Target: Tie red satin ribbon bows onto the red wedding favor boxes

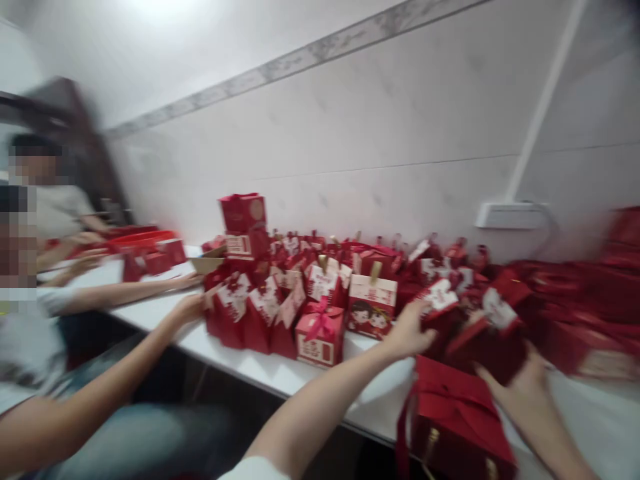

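My left hand (411, 331) reaches over the table, its fingers on a small red gift box with a white label (441, 297). Somewhat blurred, my right hand (533, 383) grips a tilted dark red gift box (493, 340) from its lower right, thumb on the near side. Below and between my hands sits a larger red box with a ribbon (457, 407) at the table's front edge. Left of my left hand stand a cream-topped box with cartoon figures (373, 307) and a red box with a pink bow (320, 333).
Many red gift boxes crowd the white table (270, 373) along the tiled wall. One red box (243, 213) is stacked high. At left, a co-worker's hand (190, 310) touches the boxes; another person sits beyond by a red basket (145, 239). More red packages (590, 313) lie at right.
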`<state>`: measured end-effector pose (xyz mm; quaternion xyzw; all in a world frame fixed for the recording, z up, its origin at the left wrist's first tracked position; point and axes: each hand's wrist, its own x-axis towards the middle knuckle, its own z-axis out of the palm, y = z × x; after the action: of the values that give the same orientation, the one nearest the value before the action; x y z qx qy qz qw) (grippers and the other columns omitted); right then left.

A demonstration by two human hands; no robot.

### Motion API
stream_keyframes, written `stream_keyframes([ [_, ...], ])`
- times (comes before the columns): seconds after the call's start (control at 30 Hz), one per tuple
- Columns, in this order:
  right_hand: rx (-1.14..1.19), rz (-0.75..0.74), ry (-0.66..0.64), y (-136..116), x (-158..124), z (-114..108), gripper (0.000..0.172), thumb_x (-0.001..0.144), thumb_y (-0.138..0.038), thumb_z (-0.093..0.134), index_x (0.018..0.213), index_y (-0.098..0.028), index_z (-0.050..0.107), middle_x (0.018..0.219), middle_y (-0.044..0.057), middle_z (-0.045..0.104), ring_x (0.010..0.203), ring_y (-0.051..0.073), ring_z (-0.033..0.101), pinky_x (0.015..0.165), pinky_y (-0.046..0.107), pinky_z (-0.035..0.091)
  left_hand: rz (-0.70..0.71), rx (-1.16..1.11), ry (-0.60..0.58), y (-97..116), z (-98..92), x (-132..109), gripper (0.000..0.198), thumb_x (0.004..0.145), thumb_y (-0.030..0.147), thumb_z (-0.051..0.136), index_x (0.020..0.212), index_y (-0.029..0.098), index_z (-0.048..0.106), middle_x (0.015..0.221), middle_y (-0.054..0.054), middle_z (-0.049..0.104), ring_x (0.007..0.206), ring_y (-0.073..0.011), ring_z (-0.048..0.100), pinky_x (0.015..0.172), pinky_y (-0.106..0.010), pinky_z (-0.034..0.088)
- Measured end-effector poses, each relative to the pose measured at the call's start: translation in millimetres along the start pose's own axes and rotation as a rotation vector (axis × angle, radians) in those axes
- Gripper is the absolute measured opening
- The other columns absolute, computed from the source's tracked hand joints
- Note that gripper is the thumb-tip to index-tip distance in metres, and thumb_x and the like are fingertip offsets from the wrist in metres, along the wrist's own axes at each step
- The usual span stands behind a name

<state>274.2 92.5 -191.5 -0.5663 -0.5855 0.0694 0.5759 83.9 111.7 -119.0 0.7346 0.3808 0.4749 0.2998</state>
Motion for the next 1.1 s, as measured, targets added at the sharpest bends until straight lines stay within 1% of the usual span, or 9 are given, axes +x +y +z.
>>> stream_keyframes([
  [0.07, 0.014, 0.080, -0.001, -9.4, -1.0, -9.8, 0.083, 0.063, -0.049, 0.061, 0.129, -0.007, 0.034, 0.121, 0.024, 0.050, 0.112, 0.039, 0.052, 0.096, 0.055, 0.041, -0.024, -0.050, 0.023, -2.3, -2.0, -6.4, 0.060, 0.063, 0.008, 0.057, 0.122, 0.016, 0.051, 0.129, -0.012, 0.055, 0.123, -0.0265, 0.048, 0.109, -0.046, 0.032],
  [0.17, 0.101, 0.108, -0.014, -19.4, -1.4, -19.1, 0.070, 0.071, -0.041, 0.057, 0.129, -0.012, 0.030, 0.125, 0.022, 0.049, 0.117, 0.037, 0.050, 0.101, 0.056, 0.037, -0.074, -0.133, 0.028, -19.4, -4.1, -2.5, 0.061, 0.063, 0.009, 0.057, 0.123, 0.015, 0.048, 0.130, -0.013, 0.052, 0.127, -0.0273, 0.043, 0.111, -0.047, 0.026],
  [0.3, 0.030, 0.079, 0.036, -18.7, -2.1, -28.6, 0.061, 0.074, -0.033, 0.056, 0.130, -0.021, 0.032, 0.130, 0.014, 0.050, 0.123, 0.030, 0.048, 0.104, 0.048, 0.038, -0.146, -0.217, -0.027, -36.5, 0.6, 11.9, 0.064, 0.061, 0.018, 0.063, 0.122, 0.014, 0.046, 0.127, -0.015, 0.053, 0.122, -0.0299, 0.048, 0.105, -0.049, 0.035],
  [0.57, -0.077, 0.185, 0.128, 2.5, -12.8, -73.6, 0.064, 0.075, -0.034, 0.051, 0.132, -0.014, 0.031, 0.131, 0.019, 0.046, 0.123, 0.030, 0.046, 0.103, 0.048, 0.037, -0.211, -0.323, -0.234, -18.6, 24.4, 10.3, 0.059, 0.060, 0.031, 0.071, 0.114, 0.018, 0.051, 0.119, -0.011, 0.058, 0.112, -0.0236, 0.056, 0.097, -0.038, 0.043],
  [0.7, -0.219, 0.167, 0.255, 3.5, -21.5, -88.1, 0.074, 0.074, -0.040, 0.050, 0.135, -0.005, 0.026, 0.133, 0.027, 0.040, 0.125, 0.036, 0.041, 0.102, 0.053, 0.036, -0.242, -0.326, -0.313, -12.8, 48.8, 21.0, 0.057, 0.052, 0.024, 0.077, 0.105, 0.016, 0.055, 0.093, -0.005, 0.064, 0.096, -0.0215, 0.061, 0.094, -0.040, 0.044],
  [0.77, -0.335, 0.120, 0.279, -4.0, -25.8, -89.6, 0.087, 0.072, -0.046, 0.055, 0.139, -0.003, 0.019, 0.139, 0.030, 0.030, 0.132, 0.041, 0.030, 0.102, 0.059, 0.031, -0.259, -0.329, -0.354, -9.7, 61.0, 27.7, 0.055, 0.051, 0.025, 0.079, 0.101, 0.015, 0.057, 0.082, -0.002, 0.063, 0.089, -0.0207, 0.061, 0.093, -0.040, 0.044],
  [0.87, -0.512, 0.061, 0.252, -21.8, -28.2, -83.1, 0.099, 0.067, -0.056, 0.063, 0.142, -0.011, 0.016, 0.148, 0.030, 0.014, 0.136, 0.046, 0.015, 0.098, 0.070, 0.023, -0.281, -0.363, -0.417, -2.5, 80.0, 33.8, 0.054, 0.052, 0.028, 0.080, 0.100, 0.015, 0.059, 0.085, -0.003, 0.064, 0.092, -0.0209, 0.060, 0.094, -0.039, 0.042],
  [1.0, -0.632, 0.070, 0.358, -34.9, -19.1, -66.9, 0.108, 0.066, -0.059, 0.066, 0.143, -0.009, 0.010, 0.146, 0.035, 0.012, 0.135, 0.051, 0.012, 0.091, 0.076, 0.023, -0.347, -0.455, -0.562, 8.0, 97.5, 37.1, 0.049, 0.056, 0.032, 0.080, 0.098, 0.015, 0.062, 0.101, -0.009, 0.066, 0.102, -0.0224, 0.059, 0.094, -0.037, 0.042],
  [1.1, -0.675, 0.102, 0.415, -26.6, -8.4, -68.2, 0.100, 0.074, -0.049, 0.062, 0.143, -0.004, 0.005, 0.143, 0.039, 0.017, 0.133, 0.052, 0.016, 0.088, 0.077, 0.026, -0.428, -0.510, -0.642, 10.8, 86.3, 40.5, 0.046, 0.061, 0.039, 0.077, 0.099, 0.016, 0.063, 0.108, -0.012, 0.066, 0.107, -0.0242, 0.058, 0.095, -0.040, 0.041],
])
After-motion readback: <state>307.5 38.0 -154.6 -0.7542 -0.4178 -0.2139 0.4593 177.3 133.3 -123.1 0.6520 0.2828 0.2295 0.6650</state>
